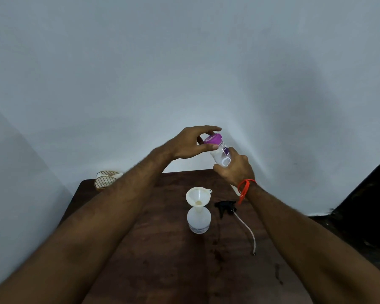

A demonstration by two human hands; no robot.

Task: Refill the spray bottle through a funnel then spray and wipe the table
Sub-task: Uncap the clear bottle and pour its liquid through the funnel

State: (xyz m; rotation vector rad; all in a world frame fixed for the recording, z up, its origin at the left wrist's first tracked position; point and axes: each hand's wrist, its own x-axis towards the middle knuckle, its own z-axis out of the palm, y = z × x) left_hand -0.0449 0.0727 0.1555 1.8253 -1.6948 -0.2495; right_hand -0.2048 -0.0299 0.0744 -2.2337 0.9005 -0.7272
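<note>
A clear spray bottle (199,220) stands uncapped on the dark wooden table (162,249), with a white funnel (198,197) seated in its neck. Its black trigger head (225,206) lies on the table just to the right, its dip tube (247,231) trailing toward me. Above the table's far edge my right hand (236,166) grips the body of a white refill bottle (221,154), held tilted. My left hand (190,142) curls its thumb and fingers around the bottle's purple cap (213,138).
A folded white cloth with a gold wire grid pattern (105,179) lies at the table's far left corner against the wall. A pale wall rises right behind the table. An orange band (245,189) circles my right wrist. Dark floor shows to the right.
</note>
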